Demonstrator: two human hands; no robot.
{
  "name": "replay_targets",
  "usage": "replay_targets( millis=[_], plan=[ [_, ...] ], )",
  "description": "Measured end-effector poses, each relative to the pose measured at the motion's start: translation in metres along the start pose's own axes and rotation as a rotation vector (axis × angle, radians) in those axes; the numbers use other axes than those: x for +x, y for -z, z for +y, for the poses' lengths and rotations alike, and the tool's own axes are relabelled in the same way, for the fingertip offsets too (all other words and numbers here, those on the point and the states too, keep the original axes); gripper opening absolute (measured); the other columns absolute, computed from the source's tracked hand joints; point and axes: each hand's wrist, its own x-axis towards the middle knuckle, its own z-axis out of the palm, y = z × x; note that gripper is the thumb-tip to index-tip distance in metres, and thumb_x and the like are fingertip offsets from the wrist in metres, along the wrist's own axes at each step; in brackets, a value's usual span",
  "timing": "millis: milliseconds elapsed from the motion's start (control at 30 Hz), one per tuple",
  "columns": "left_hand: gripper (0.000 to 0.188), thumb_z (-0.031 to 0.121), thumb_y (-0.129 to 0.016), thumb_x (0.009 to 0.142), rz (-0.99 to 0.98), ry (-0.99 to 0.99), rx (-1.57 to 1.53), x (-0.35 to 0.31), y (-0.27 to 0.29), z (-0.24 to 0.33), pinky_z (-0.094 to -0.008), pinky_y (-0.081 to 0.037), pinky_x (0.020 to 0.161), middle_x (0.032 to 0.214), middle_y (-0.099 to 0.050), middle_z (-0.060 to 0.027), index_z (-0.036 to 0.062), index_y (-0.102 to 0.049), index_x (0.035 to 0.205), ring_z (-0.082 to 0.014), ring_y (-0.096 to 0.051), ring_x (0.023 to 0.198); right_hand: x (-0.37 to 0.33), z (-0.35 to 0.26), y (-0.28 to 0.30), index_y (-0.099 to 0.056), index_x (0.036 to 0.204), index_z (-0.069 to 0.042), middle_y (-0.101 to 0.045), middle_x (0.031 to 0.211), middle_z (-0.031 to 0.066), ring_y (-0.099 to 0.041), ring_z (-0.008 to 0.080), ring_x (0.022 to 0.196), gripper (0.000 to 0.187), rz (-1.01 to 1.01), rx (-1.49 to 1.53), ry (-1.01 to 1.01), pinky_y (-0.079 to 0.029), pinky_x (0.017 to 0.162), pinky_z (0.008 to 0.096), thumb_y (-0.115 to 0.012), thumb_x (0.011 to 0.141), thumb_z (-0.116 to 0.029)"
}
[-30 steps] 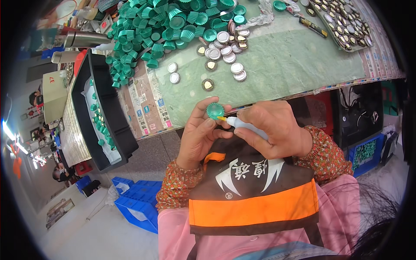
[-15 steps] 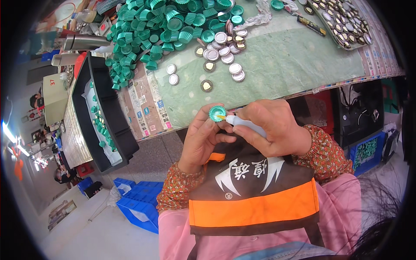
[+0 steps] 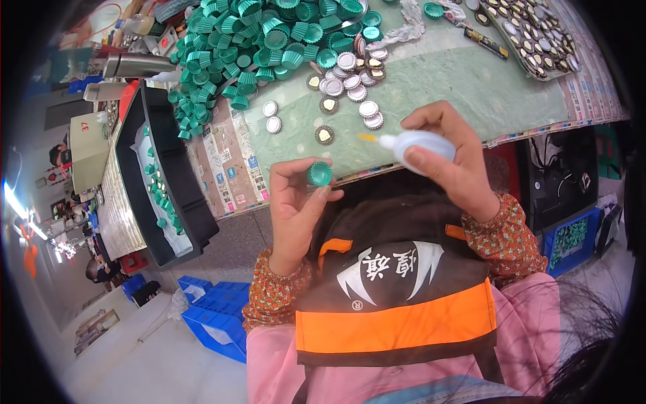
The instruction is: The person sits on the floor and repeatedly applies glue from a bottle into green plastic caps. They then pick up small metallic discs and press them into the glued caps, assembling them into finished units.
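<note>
Between the thumb and fingers of my left hand (image 3: 294, 212) is a small green fluted cup (image 3: 319, 174), held near the table's front edge. My right hand (image 3: 457, 158) is wrapped round a translucent white squeeze bottle (image 3: 424, 149), whose thin yellow nozzle points left, apart from the cup. Beyond my hands, several crimped bottle caps (image 3: 346, 61) lie loose on the green table cover (image 3: 417, 87); some show silvery faces, others a pale gold shape in the middle. One such cap (image 3: 324, 135) lies just past the green cup.
A large heap of green fluted cups (image 3: 256, 40) covers the far left of the table. At the far right stands a tray of caps (image 3: 531, 34), with a dark marker-like tube (image 3: 486, 43) beside it. Left, a black bin (image 3: 192, 236) holds green pieces. Blue crates (image 3: 219, 316) stand below.
The squeeze bottle has moved away from the green cup, up and to the right. My left hand has shifted slightly left with the cup.
</note>
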Motion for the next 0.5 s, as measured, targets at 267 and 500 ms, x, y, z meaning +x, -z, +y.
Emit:
replay_targets(
  millis=[267,500],
  plan=[
    [0.041,-0.011,-0.060,0.092,-0.016,-0.279,0.181,0.008,0.004,-0.004,-0.0368,-0.061,0.092,0.138,-0.052,-0.0178,0.0081,-0.046,0.126,-0.0189,-0.061,0.112,0.023,0.002,0.038,-0.061,0.115,-0.002,-0.064,0.104,0.0022,-0.059,0.0084,0.094,0.031,0.165,-0.166,0.030,-0.048,0.084,0.0240,-0.075,0.093,-0.018],
    [0.042,0.006,-0.059,0.098,-0.029,-0.157,-0.105,0.011,0.003,0.006,-0.0380,-0.065,0.084,0.137,-0.054,-0.0200,0.0055,-0.043,0.137,-0.0232,-0.065,0.105,0.047,0.013,0.069,-0.059,0.119,-0.001,-0.064,0.108,0.0091,-0.059,0.0188,0.102,0.026,0.258,-0.549,0.208,-0.047,0.089,0.0335,-0.064,0.099,-0.017]
  ],
)
